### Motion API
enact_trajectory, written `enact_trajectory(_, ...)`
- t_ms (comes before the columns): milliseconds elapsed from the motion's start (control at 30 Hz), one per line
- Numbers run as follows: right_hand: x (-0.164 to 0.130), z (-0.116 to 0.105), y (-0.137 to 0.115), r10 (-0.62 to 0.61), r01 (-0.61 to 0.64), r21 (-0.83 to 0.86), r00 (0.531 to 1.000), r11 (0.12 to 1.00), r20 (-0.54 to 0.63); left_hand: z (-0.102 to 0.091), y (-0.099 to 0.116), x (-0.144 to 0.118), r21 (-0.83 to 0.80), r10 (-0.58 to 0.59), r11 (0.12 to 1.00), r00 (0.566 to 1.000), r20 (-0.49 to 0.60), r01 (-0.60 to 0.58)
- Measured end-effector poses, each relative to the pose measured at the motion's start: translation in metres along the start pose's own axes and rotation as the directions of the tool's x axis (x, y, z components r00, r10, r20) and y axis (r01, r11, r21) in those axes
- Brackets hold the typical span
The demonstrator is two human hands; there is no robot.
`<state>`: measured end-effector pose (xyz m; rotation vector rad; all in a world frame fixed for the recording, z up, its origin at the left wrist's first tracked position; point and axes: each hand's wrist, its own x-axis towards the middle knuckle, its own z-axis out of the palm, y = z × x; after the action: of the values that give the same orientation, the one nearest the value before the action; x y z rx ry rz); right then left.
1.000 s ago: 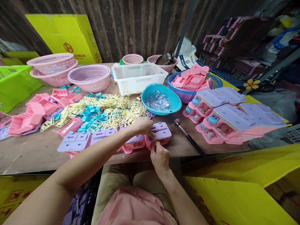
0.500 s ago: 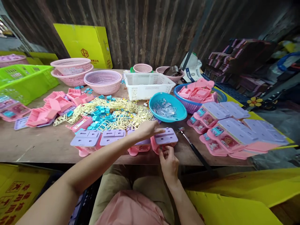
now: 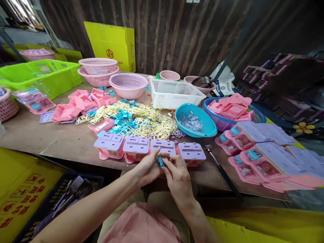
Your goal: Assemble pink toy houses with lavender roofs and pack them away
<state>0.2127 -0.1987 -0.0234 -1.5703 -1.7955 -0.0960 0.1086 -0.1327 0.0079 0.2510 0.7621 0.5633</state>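
Small blue plastic parts (image 3: 160, 161) lie in my left hand (image 3: 149, 168), which is cupped palm up with its fingers curled around them. The fingertips of my right hand (image 3: 179, 177) pinch at the same blue parts from the right. Both hands are together above the table's front edge. Just behind them stands a row of pink toy boxes with purple lids: a far left box (image 3: 109, 145), a second box (image 3: 136, 148), a third box (image 3: 163, 145) partly hidden by my fingers, and a right box (image 3: 191, 152).
Cream plastic frames (image 3: 162, 126) and loose blue pieces (image 3: 121, 119) are heaped behind the boxes. A turquoise bowl (image 3: 210, 130) holds clear parts. A black-handled hammer-like tool (image 3: 222, 172) lies to the right, beside stacked pink-and-purple toy boxes (image 3: 270, 158). A white basket (image 3: 177, 99) stands behind.
My left hand has drawn back from the rightmost box, and my right hand has left its front. Both now meet over blue parts. The view has turned left.
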Motion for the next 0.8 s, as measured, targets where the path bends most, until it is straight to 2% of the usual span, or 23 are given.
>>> enact_trajectory(167,0.006,-0.002,-0.002,-0.040,0.037,0.034,0.993,0.999,0.110,-0.018,-0.003,-0.004,-0.046,0.078,0.996,0.994,0.070,-0.075)
enact_trajectory(333,0.006,0.006,-0.007,0.024,-0.025,0.037,0.999,0.999,0.021,-0.030,-0.004,-0.007,-0.039,0.092,0.995,0.992,0.090,-0.088)
enact_trajectory(467,0.002,0.011,-0.009,0.136,-0.136,0.124,0.991,0.983,0.005,-0.044,-0.012,-0.005,0.138,0.066,0.986,0.980,0.186,-0.093)
enact_trajectory(500,0.002,0.010,-0.010,0.168,-0.172,0.164,0.985,0.971,0.039,-0.048,-0.014,-0.005,0.201,0.075,0.973,0.976,0.202,-0.116)
enact_trajectory(567,0.001,0.006,-0.009,0.240,-0.284,0.253,0.952,0.925,0.191,-0.058,-0.019,-0.004,0.386,0.129,0.898,0.966,0.226,-0.210)
enact_trajectory(600,0.001,0.004,-0.008,0.264,-0.349,0.287,0.918,0.892,0.295,-0.062,-0.020,-0.005,0.518,0.184,0.805,0.952,0.243,-0.288)
enact_trajectory(633,0.002,0.001,-0.007,0.269,-0.404,0.308,0.877,0.862,0.397,-0.065,-0.020,-0.006,0.662,0.248,0.653,0.929,0.273,-0.369)
enact_trajectory(700,0.002,-0.003,-0.005,0.236,-0.466,0.316,0.796,0.826,0.557,-0.069,-0.017,-0.010,0.870,0.320,0.213,0.873,0.368,-0.445)
enact_trajectory(733,0.003,-0.003,-0.003,0.220,-0.480,0.311,0.767,0.820,0.603,-0.068,-0.013,-0.012,0.906,0.314,-0.001,0.860,0.403,-0.424)
enact_trajectory(767,0.003,-0.002,-0.001,0.220,-0.491,0.302,0.750,0.817,0.624,-0.066,-0.007,-0.014,0.913,0.303,-0.175,0.862,0.407,-0.369)
enact_trajectory(800,0.002,0.002,0.000,0.242,-0.503,0.291,0.749,0.814,0.616,-0.062,0.000,-0.015,0.905,0.299,-0.303,0.872,0.388,-0.299)
